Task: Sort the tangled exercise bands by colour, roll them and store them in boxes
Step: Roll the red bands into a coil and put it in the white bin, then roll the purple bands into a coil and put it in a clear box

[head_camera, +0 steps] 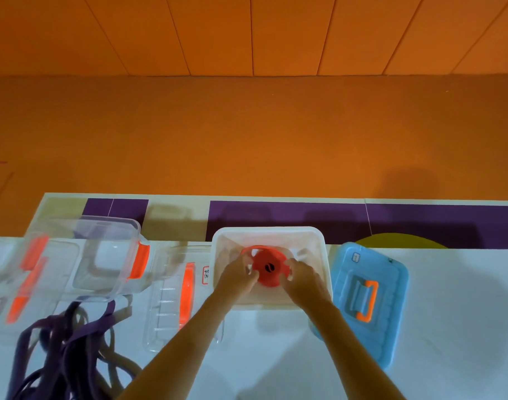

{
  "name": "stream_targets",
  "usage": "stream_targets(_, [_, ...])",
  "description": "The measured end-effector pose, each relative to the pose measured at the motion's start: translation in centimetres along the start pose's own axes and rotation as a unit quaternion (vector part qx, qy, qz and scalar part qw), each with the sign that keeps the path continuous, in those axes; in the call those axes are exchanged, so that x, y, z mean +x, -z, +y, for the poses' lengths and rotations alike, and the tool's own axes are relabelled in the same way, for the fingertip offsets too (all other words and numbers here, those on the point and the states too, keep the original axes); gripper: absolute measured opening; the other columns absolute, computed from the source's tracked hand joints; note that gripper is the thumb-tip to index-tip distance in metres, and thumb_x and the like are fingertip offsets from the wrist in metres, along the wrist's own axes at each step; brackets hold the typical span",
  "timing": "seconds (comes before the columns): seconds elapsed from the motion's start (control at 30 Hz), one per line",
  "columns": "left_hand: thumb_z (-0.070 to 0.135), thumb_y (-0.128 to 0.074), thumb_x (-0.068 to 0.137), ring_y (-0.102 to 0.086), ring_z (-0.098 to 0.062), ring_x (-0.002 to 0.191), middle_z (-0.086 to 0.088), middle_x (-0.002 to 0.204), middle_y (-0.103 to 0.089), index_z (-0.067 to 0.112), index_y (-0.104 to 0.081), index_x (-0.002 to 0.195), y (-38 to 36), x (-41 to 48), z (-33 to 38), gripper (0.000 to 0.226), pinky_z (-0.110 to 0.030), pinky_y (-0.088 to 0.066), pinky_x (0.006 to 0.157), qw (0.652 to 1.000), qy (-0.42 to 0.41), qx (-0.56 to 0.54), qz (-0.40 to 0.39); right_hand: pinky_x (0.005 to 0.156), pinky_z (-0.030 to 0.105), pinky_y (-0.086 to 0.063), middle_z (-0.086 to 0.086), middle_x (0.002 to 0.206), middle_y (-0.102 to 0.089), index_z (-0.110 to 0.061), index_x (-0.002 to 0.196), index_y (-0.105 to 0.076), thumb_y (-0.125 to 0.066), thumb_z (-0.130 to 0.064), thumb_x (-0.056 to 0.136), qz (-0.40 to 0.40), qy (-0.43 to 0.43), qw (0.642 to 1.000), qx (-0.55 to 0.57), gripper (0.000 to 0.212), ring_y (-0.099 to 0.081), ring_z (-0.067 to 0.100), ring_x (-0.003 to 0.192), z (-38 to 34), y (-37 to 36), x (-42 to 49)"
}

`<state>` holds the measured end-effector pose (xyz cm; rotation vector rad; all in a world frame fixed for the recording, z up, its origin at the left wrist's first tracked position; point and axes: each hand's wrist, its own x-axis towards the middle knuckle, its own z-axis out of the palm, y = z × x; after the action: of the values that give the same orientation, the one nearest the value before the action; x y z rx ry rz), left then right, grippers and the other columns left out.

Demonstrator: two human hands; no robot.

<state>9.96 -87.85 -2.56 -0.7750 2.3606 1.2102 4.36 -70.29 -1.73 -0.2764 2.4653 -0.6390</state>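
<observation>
A rolled red band [267,267] lies inside a white translucent box [268,235] at the table's middle. My left hand [236,277] grips the roll's left side and my right hand [302,280] grips its right side, both reaching down into the box. A tangle of purple bands [65,350] lies on the table at the lower left. An open clear box with orange clasps [105,255] stands beyond that tangle.
A blue lid with an orange handle [368,301] lies right of the white box. A clear lid with an orange strip [177,295] lies left of it. Another clear lid [21,281] is at the far left. An orange wall rises behind the table's far edge.
</observation>
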Motion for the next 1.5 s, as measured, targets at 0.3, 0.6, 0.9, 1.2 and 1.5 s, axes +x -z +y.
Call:
stream_targets(0.3, [0.02,-0.052,0.104,-0.067,-0.024,0.095,0.0,0.101,-0.069,0.021,-0.065,0.115,7.2,-12.2,-1.2,0.017,-0.036,-0.051,0.076,0.911,-0.195,0.338,0.136,0.085,0.036,-0.055,-0.001,0.11,-0.073,-0.023,0.123,-0.066,-0.058,-0.026,0.101,0.087,0.152,0.983,-0.057,0.024,-0.07,0.022,0.097,-4.2,0.5,-8.1])
stream_targets(0.6, [0.023,-0.046,0.108,-0.066,-0.018,0.102,0.004,0.111,-0.07,0.022,-0.065,0.125,11.5,-19.7,-13.0,0.026,-0.036,-0.053,0.089,0.913,-0.106,0.35,0.18,0.074,0.036,-0.058,-0.011,0.101,-0.074,-0.027,0.107,-0.072,-0.064,-0.022,0.097,0.106,0.221,0.969,-0.032,0.013,-0.073,0.017,0.086,-10.9,-7.2,-13.6])
stream_targets(0.9, [0.029,-0.043,0.109,-0.062,-0.01,0.112,0.012,0.122,-0.067,0.029,-0.064,0.123,17.7,-25.1,-27.2,0.025,-0.026,-0.051,0.093,0.949,-0.075,0.269,0.145,0.084,0.026,-0.056,-0.015,0.114,-0.072,-0.035,0.115,-0.068,-0.053,-0.034,0.103,0.066,0.2,0.972,-0.103,0.019,-0.072,0.007,0.098,-18.4,-18.6,-18.8])
stream_targets(1.2, [0.036,-0.077,0.093,-0.015,-0.044,0.158,-0.009,0.172,-0.001,0.03,-0.018,0.164,19.9,-25.9,-39.9,0.092,-0.062,-0.03,0.123,0.987,0.139,0.082,0.025,0.103,0.025,-0.048,-0.008,0.143,-0.049,-0.03,0.134,-0.061,-0.062,-0.035,0.102,-0.046,0.114,0.989,-0.083,0.032,-0.059,0.019,0.126,-24.9,-30.8,-22.8])
stream_targets(1.5, [0.027,-0.061,0.107,-0.072,-0.021,0.089,0.003,0.105,-0.073,0.031,-0.059,0.112,21.2,-26.8,-46.8,0.007,-0.023,-0.054,0.074,0.944,0.07,-0.238,0.218,0.104,0.035,-0.054,0.001,0.131,-0.065,-0.024,0.133,-0.06,-0.062,-0.026,0.101,-0.083,0.033,0.987,-0.132,0.033,-0.064,0.023,0.12,-24.9,-36.6,-22.6])
